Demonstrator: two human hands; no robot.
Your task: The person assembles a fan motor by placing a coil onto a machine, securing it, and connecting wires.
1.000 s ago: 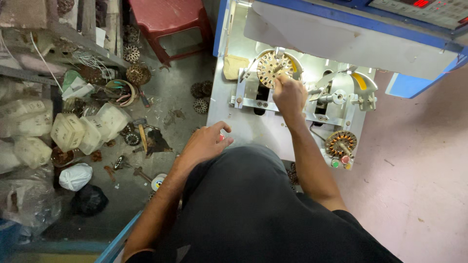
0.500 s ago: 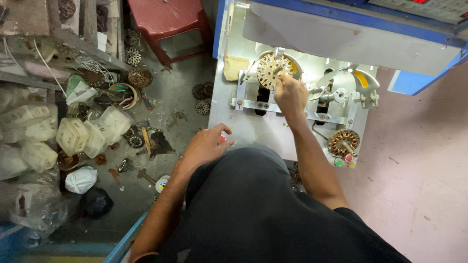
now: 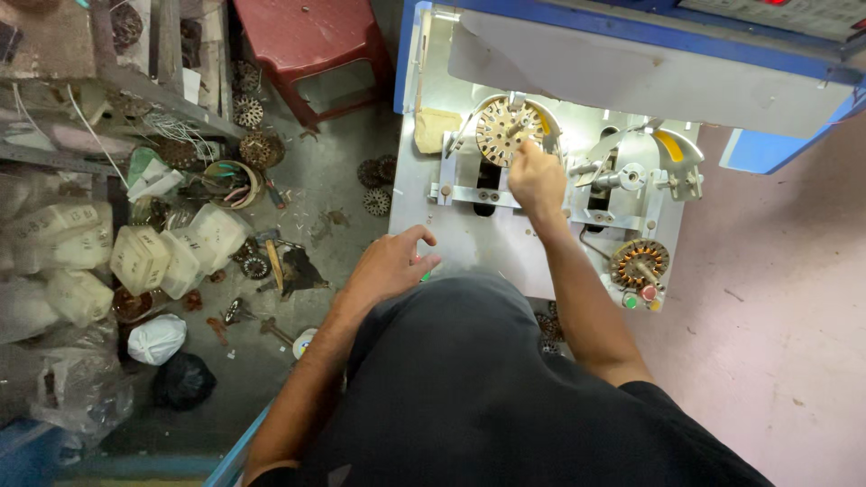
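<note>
1. Since the earlier frames the right hand [image 3: 536, 178] had barely shifted; it stayed closed at the lower edge of the round toothed metal stator core [image 3: 508, 131] mounted on the silver winding machine [image 3: 469, 236], seemingly pinching it (fingertips hidden).
2. The left hand [image 3: 390, 264] had edged onto the machine's front, fingers loosely curled, holding nothing.
3. A copper-wound stator [image 3: 639, 262] sat right; a red plastic stool [image 3: 309, 41] stood beyond the floor clutter.

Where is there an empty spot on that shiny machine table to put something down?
The barest patch of the metal plate lies between the left hand and the right forearm, below the cross bracket. Farther up it is crowded: the right hand is at the round wound core, with clamps beside it. A second copper-wound core fills the right corner.
</note>
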